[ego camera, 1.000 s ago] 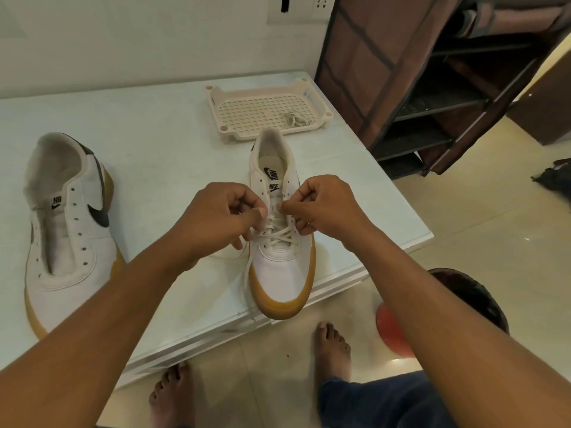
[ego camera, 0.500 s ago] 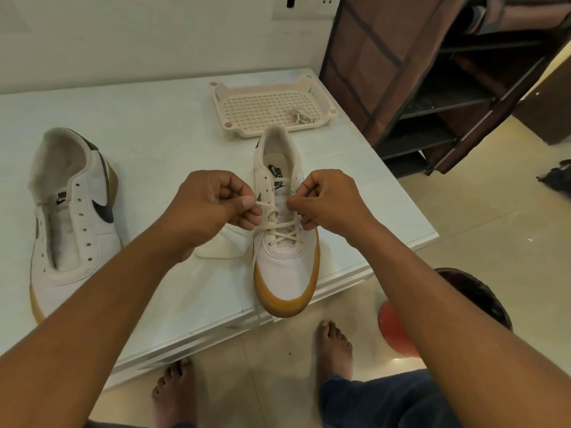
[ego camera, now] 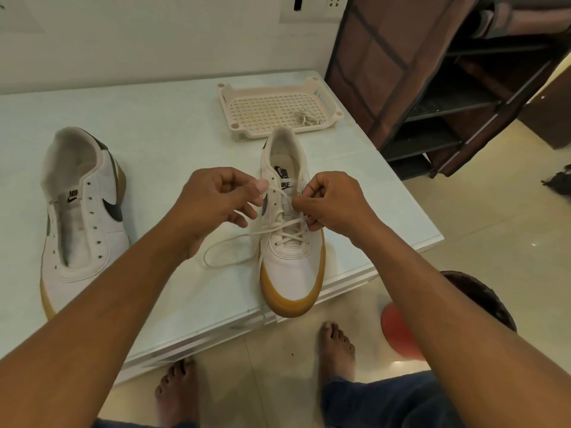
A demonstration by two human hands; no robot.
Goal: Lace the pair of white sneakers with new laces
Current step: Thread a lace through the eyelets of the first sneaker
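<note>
The white lace [ego camera: 287, 234] is pinched between the thumb [ego camera: 261, 184] and forefinger of the left hand [ego camera: 216, 205], just left of the upper eyelets of the sneaker being laced [ego camera: 290, 267]; the other fingers of that hand are curled loosely beneath. At the right eyelet row, the lace is gripped by the tightly curled fingers [ego camera: 304, 203] of the right hand [ego camera: 336, 205], held close beside the tongue.

Several crossings are seen over this sneaker's lower eyelets, and a slack loop of lace lies on the white table [ego camera: 173, 125] just left of its forefoot. The sneaker stands upright, heel away, with its gum-coloured toe overhanging the table's near edge.

Well to its left, the second sneaker [ego camera: 83, 223] is set down unlaced, its eyelets bare. Just beyond the laced sneaker's heel, a perforated plastic tray [ego camera: 265, 109] is placed, with a bundled lace [ego camera: 306, 117] in its near right corner; whether heel and tray touch cannot be told. To the right stands a brown shoe rack [ego camera: 448, 88]. Below the toe, bare feet [ego camera: 335, 350] are planted on the tiled floor, with a red ball [ego camera: 398, 332] to their right.
</note>
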